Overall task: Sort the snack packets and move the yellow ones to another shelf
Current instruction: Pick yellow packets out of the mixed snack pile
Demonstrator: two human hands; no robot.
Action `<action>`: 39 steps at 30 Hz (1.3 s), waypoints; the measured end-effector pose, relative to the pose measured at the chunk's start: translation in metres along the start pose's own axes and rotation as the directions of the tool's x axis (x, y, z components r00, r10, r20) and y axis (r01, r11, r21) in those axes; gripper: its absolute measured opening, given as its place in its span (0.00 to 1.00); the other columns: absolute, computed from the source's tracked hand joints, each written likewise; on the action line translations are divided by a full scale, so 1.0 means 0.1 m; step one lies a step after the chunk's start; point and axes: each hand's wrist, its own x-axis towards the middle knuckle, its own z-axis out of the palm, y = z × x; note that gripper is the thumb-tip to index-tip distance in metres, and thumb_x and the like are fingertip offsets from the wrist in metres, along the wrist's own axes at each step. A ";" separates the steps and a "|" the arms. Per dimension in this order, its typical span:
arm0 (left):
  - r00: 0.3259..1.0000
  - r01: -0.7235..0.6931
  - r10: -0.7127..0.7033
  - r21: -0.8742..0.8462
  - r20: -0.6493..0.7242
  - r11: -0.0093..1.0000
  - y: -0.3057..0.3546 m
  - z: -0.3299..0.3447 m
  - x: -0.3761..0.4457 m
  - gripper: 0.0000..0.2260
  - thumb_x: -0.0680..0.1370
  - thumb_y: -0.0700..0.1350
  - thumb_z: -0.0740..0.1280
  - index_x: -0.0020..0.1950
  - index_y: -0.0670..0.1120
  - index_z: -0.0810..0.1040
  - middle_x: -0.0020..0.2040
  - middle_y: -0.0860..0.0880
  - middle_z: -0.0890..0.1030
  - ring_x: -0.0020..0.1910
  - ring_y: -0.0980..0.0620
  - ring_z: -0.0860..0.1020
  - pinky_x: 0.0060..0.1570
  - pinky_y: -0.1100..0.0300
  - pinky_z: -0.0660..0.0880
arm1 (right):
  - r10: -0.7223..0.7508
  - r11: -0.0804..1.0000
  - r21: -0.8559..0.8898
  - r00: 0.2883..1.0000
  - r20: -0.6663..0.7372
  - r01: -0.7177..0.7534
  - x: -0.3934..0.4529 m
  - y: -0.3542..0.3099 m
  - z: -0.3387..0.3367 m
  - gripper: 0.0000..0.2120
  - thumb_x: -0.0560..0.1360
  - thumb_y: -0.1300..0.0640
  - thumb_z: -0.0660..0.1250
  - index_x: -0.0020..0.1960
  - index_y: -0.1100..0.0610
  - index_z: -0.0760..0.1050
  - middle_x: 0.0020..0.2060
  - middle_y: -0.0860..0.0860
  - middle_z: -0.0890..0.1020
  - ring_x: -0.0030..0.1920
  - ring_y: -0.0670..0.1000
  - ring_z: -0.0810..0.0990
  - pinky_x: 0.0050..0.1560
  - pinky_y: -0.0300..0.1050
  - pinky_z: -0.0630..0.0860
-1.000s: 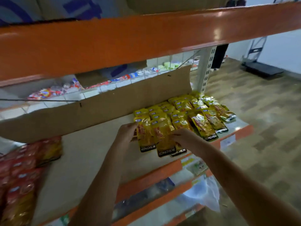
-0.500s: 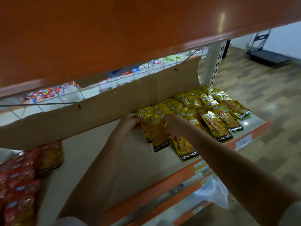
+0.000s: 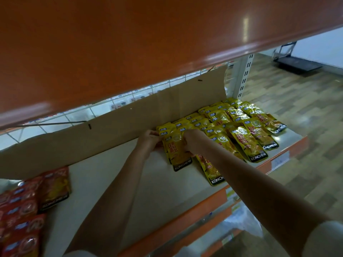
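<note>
Several yellow snack packets (image 3: 246, 138) lie in overlapping rows on the right part of the cardboard-lined shelf (image 3: 115, 179). Both of my hands are at the left end of those rows. My left hand (image 3: 149, 140) holds the left edge of a yellow packet (image 3: 178, 154), and my right hand (image 3: 192, 140) grips its right side, fingers curled over it. Another yellow packet (image 3: 210, 172) sticks out from under my right forearm. Red snack packets (image 3: 31, 203) are stacked at the shelf's far left.
An orange shelf beam (image 3: 148, 43) hangs low overhead and fills the top of the view. A cardboard back wall (image 3: 111, 127) stands behind the packets, with wire mesh above it. A white upright post (image 3: 243, 76) marks the shelf's right end. Wooden floor lies beyond.
My head has dropped lower and closer, so the orange beam fills more of the view. Both hands have shifted slightly back along the row with the yellow packet between them.
</note>
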 end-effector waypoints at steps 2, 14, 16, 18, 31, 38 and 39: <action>1.000 0.000 0.000 -0.014 0.002 1.000 -0.01 0.00 0.00 0.09 0.75 0.34 0.68 0.40 0.45 0.71 0.36 0.45 0.77 0.33 0.50 0.76 0.36 0.58 0.74 | 0.004 1.000 -0.004 0.998 -0.068 -0.004 -0.01 -0.01 0.03 0.12 0.77 0.63 0.62 0.59 0.63 0.73 0.57 0.59 0.79 0.57 0.57 0.78 0.48 0.46 0.75; 1.000 0.005 -0.006 -0.078 -0.015 0.997 -0.05 0.04 -0.03 0.06 0.77 0.36 0.66 0.44 0.44 0.72 0.40 0.44 0.78 0.35 0.51 0.77 0.28 0.63 0.77 | 0.065 0.994 -0.079 0.985 -0.161 -0.078 -0.12 -0.16 0.04 0.15 0.77 0.65 0.59 0.64 0.60 0.71 0.59 0.57 0.77 0.61 0.58 0.76 0.52 0.48 0.75; 1.000 0.009 -0.011 -0.066 -0.028 0.998 -0.03 0.05 -0.05 0.03 0.77 0.37 0.66 0.49 0.42 0.73 0.41 0.44 0.79 0.35 0.51 0.78 0.28 0.63 0.78 | 0.044 0.995 -0.078 0.983 -0.177 -0.058 -0.12 -0.13 0.01 0.15 0.78 0.63 0.60 0.64 0.59 0.70 0.59 0.56 0.77 0.60 0.58 0.77 0.47 0.47 0.74; 0.997 0.006 -0.009 -0.044 -0.070 0.999 -0.02 0.06 -0.06 0.05 0.78 0.39 0.65 0.53 0.41 0.74 0.41 0.43 0.79 0.35 0.50 0.78 0.29 0.62 0.77 | 0.006 0.994 -0.103 0.978 -0.207 -0.028 -0.11 -0.07 -0.02 0.14 0.79 0.61 0.59 0.64 0.59 0.69 0.59 0.56 0.77 0.59 0.57 0.77 0.44 0.45 0.70; 0.945 0.144 0.268 0.975 -0.185 0.167 -0.15 -1.29 -1.31 0.20 0.79 0.52 0.60 0.70 0.48 0.68 0.68 0.44 0.70 0.67 0.43 0.67 0.64 0.48 0.65 | -0.659 0.727 -0.267 0.752 -0.014 0.632 -0.07 -1.36 0.15 0.26 0.79 0.53 0.60 0.73 0.58 0.58 0.70 0.56 0.65 0.68 0.58 0.67 0.65 0.50 0.65; 0.765 0.551 0.194 0.780 -0.614 0.297 -0.70 -2.76 -3.00 0.20 0.77 0.54 0.61 0.67 0.48 0.71 0.66 0.44 0.73 0.66 0.41 0.69 0.65 0.47 0.67 | -0.938 0.321 -0.205 0.341 0.068 0.925 -1.06 -3.23 0.59 0.25 0.75 0.48 0.63 0.68 0.59 0.67 0.66 0.58 0.71 0.65 0.57 0.71 0.63 0.47 0.67; 0.723 0.595 0.175 0.731 -0.668 0.333 -0.80 -2.97 -3.29 0.20 0.78 0.53 0.61 0.69 0.48 0.70 0.66 0.44 0.72 0.66 0.41 0.69 0.63 0.47 0.68 | -0.947 0.284 -0.205 0.308 0.095 0.937 -1.26 -3.53 0.69 0.24 0.75 0.48 0.62 0.67 0.59 0.67 0.65 0.58 0.71 0.64 0.58 0.71 0.62 0.48 0.69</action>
